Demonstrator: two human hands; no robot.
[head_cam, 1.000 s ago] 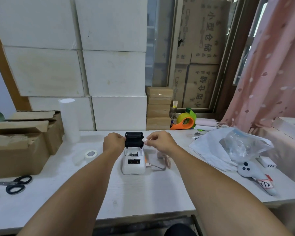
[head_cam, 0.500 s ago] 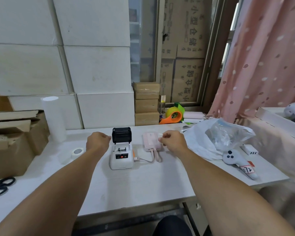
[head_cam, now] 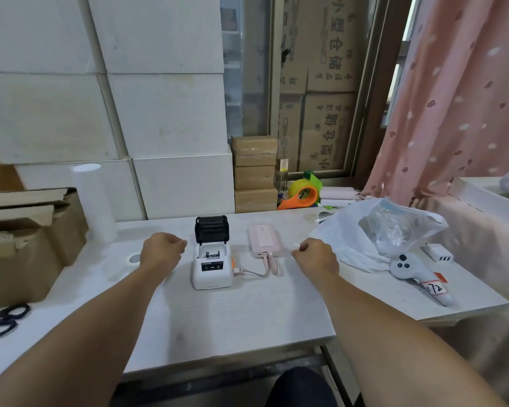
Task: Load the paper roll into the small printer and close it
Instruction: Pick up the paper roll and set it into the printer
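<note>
The small white printer stands mid-table with its black lid tipped up and open; its paper bay looks empty. A small white paper roll lies flat on the table to the left, partly hidden behind my left hand. That hand is a closed fist just left of the printer, apart from it, with nothing visible in it. My right hand hovers right of the pink power bank, fingers pinched on a small white piece at the fingertips.
A cable joins the power bank to the printer. A tall white roll and cardboard boxes stand at left, scissors near the front left edge. A plastic bag, a grey controller and an orange tape dispenser sit at right.
Both hands have drawn away from the printer's lid. My right hand moved right, past the power bank, still pinching the white piece. The lid stays up.
</note>
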